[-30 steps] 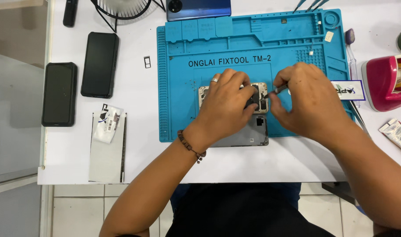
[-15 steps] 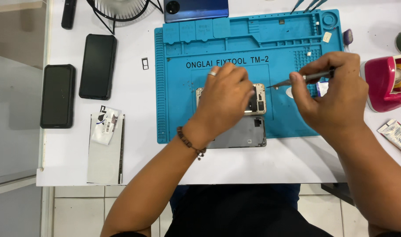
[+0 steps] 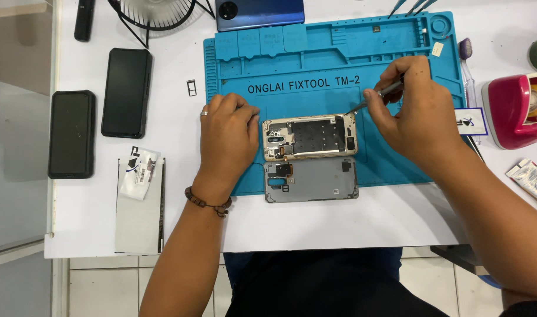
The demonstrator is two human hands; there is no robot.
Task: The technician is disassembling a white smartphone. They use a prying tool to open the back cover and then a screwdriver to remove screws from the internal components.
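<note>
At the far left of the frame two dark phones lie face up on the white bench (image 3: 162, 194): one in a black case (image 3: 71, 134) near the edge, a second (image 3: 126, 93) just right of it and higher. Below them a small white packet (image 3: 139, 173) rests on a pale flat sheet (image 3: 140, 229), and a tiny SIM tray (image 3: 191, 88) sits beside the blue repair mat (image 3: 397, 158).

The left hand (image 3: 228, 138), a beaded bracelet at its wrist, lies palm down on the mat with fingers curled together, its fingertips touching the left end of the opened phone (image 3: 310, 137) and steadying it. That phone, gold-framed with its dark inner plate exposed, lies across the mat's middle. Its removed grey back cover (image 3: 311, 180) lies just below, half over the mat's lower edge.

The right hand (image 3: 418, 111) pinches a slim metal tool (image 3: 379, 95), apparently tweezers, whose tip points down at the phone's upper right corner, close to touching it.

Judging by this, disassembly is under way. The step in hand seems to be picking out a small part at that corner. The next move calls for a fine, steady tip and a firm left hand.

At far right stands a pink tape dispenser (image 3: 509, 111).
</note>
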